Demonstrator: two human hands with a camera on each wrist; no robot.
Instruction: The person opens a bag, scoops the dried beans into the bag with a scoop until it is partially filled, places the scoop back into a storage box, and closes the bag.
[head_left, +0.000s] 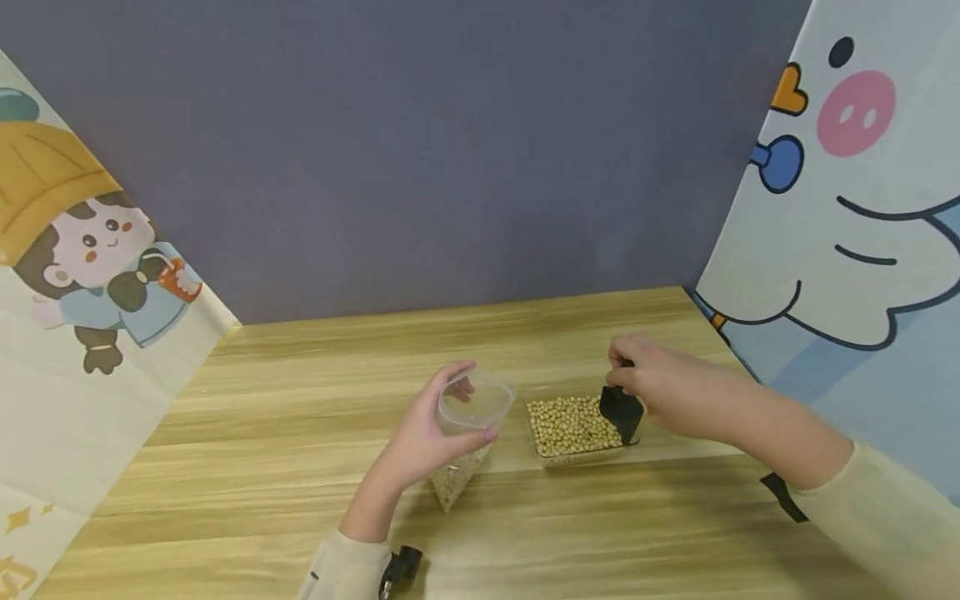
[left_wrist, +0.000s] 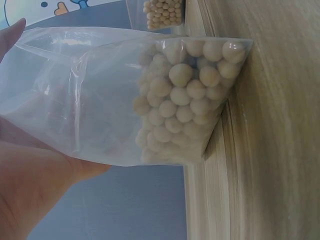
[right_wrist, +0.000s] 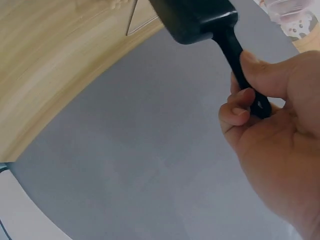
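My left hand (head_left: pixel 416 442) grips a clear plastic bag (left_wrist: pixel 110 100) near its top, fingers and thumb curved around the rounded, spread mouth. Pale round beans (left_wrist: pixel 182 97) fill the bag's lower part, its bottom corner at the wooden tabletop. To the right stands a clear rectangular container (head_left: pixel 583 458) of similar yellowish beans (head_left: pixel 566 421). With its fingers curled round the short handle, my right hand (head_left: pixel 663 387) holds a black scoop (head_left: pixel 621 414). The scoop's head tilts down at the container's right end, where its lower edge meets the beans. What the scoop contains is hidden.
The wooden table (head_left: pixel 300 467) reaches back to a grey wall panel (head_left: pixel 450 167). Printed cartoon panels flank it on the left (head_left: pixel 90 275) and right (head_left: pixel 847 217). A black wrist device (head_left: pixel 403 565) sits at the left sleeve.
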